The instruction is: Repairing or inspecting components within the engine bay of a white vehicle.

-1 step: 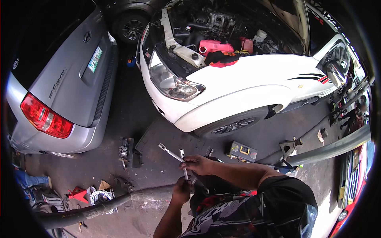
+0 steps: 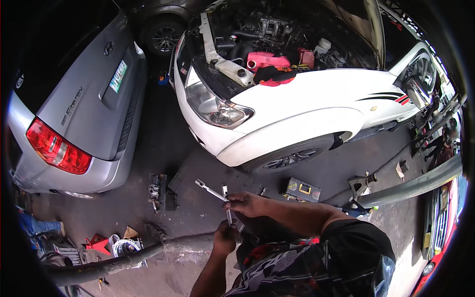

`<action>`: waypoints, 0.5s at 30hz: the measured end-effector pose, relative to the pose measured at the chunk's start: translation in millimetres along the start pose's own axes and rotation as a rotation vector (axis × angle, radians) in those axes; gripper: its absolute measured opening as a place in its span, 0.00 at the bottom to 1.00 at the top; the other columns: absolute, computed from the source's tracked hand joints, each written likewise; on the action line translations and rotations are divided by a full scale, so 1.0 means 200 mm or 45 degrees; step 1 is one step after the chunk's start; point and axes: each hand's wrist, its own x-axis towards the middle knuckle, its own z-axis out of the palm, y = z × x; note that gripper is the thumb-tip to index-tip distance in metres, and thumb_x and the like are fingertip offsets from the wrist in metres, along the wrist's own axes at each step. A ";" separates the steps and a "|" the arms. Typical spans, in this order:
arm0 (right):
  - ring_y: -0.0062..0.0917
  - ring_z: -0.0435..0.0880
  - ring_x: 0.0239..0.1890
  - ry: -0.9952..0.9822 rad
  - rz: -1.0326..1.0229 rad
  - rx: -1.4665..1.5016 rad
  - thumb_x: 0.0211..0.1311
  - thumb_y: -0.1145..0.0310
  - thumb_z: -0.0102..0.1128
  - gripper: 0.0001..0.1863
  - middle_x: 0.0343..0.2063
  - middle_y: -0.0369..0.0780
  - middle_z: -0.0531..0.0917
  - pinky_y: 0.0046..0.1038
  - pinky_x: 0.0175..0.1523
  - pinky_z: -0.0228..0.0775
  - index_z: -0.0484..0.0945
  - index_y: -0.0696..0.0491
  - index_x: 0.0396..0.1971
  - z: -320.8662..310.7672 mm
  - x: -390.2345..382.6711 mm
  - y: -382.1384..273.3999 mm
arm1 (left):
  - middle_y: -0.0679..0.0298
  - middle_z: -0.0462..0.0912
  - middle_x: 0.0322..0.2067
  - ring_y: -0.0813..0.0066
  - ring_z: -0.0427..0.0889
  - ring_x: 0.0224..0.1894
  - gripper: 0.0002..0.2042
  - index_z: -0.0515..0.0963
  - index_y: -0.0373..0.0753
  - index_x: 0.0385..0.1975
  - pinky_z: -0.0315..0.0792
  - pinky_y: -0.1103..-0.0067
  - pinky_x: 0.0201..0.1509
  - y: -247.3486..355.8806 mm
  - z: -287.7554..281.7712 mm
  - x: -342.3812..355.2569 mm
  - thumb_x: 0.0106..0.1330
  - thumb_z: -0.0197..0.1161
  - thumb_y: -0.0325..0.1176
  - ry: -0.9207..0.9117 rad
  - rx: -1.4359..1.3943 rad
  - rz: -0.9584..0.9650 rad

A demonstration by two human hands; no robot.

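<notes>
My right hand (image 2: 246, 204) is closed in a pinch on a slim chrome wrench (image 2: 213, 190), whose forked-looking end points up and to the left. Beside it, a short bright cylindrical tool end (image 2: 225, 190) stands up above my right fingertips. Just below, my left hand (image 2: 226, 238) is wrapped round the lower part of a straight metal shank (image 2: 229, 216) that runs up to the right hand. Whether the shank and the cylindrical end are one tool is hidden by my fingers. Both hands are in front of my body, above the floor.
Ahead stands a white vehicle (image 2: 307, 99) with its hood up, a pink container (image 2: 267, 60) and a dark-red cloth (image 2: 274, 75) at its engine bay. A silver van (image 2: 94, 99) is on the left. A toolbox (image 2: 303, 190), metal parts (image 2: 156, 190) and a thick pipe (image 2: 193, 242) lie around me.
The view has shifted very slightly. Both hands keep their hold on the tools, which sit almost where they were.
</notes>
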 end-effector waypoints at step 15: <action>0.48 0.80 0.27 1.322 -0.677 -1.764 0.66 0.73 0.57 0.04 0.24 0.49 0.81 0.39 0.31 0.71 0.77 0.56 0.36 -1.91 -0.03 -1.21 | 0.70 0.73 0.22 0.86 0.70 0.22 0.14 0.75 0.31 0.53 0.65 0.84 0.24 0.81 -0.15 1.16 0.69 0.54 0.24 0.368 0.202 0.249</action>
